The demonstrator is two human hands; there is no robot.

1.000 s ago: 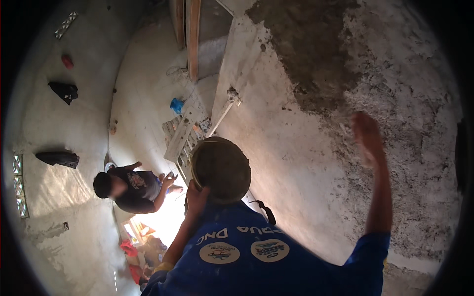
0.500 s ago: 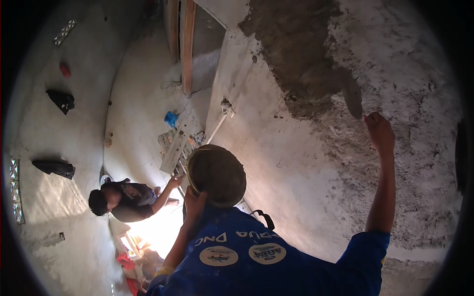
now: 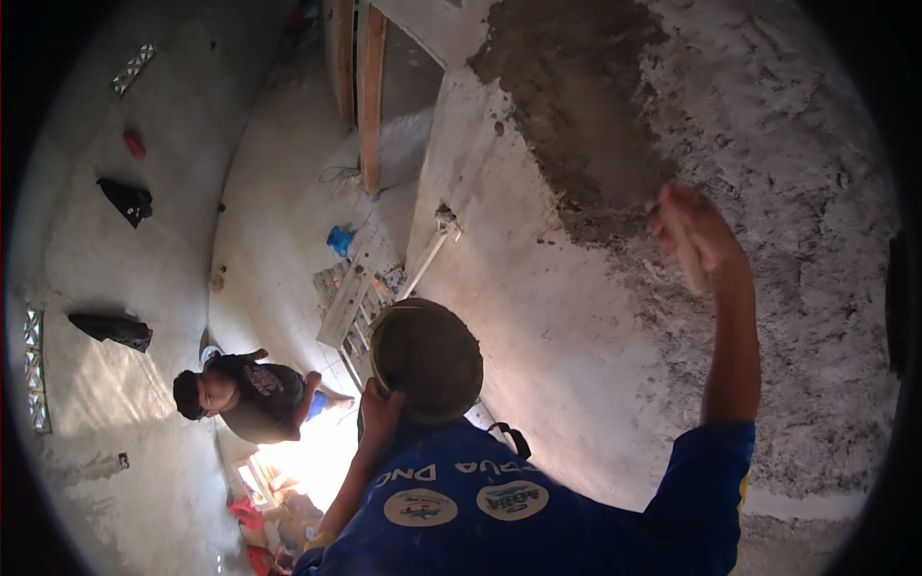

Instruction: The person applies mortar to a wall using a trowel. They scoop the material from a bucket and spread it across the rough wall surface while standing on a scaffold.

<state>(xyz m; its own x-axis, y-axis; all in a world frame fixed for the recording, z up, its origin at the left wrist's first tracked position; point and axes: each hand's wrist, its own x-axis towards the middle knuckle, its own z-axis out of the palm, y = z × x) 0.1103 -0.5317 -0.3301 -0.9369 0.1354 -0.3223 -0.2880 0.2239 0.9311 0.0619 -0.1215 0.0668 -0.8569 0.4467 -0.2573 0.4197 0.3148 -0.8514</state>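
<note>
My left hand [image 3: 381, 408] is closed on the rim of a round container [image 3: 375, 346] held in front of my blue shirt. Grey-brown wet mortar [image 3: 428, 363] shows inside it. With the arm raised, my right hand [image 3: 699, 230] is closed round a trowel whose pale handle [image 3: 688, 261] is smeared by motion; I cannot make out its blade. This hand is at the lower right edge of a dark wet mortar patch [image 3: 595, 115] on the wall. Rough, pitted plaster [image 3: 788, 211] spreads to the right of the patch.
A person [image 3: 259, 394] in a dark shirt stands at the left. Beyond the container are a wooden pallet-like frame with boards [image 3: 346, 307], a blue object [image 3: 339, 240] and a leaning pale strip [image 3: 423, 264]. Upright timber [image 3: 371, 106] stands farther off. Dark cloths [image 3: 113, 330] hang on the left wall.
My right hand has moved left and slightly up, and the trowel blade no longer shows clearly. The container has shifted slightly. The other person has drawn an outstretched arm back from near the container.
</note>
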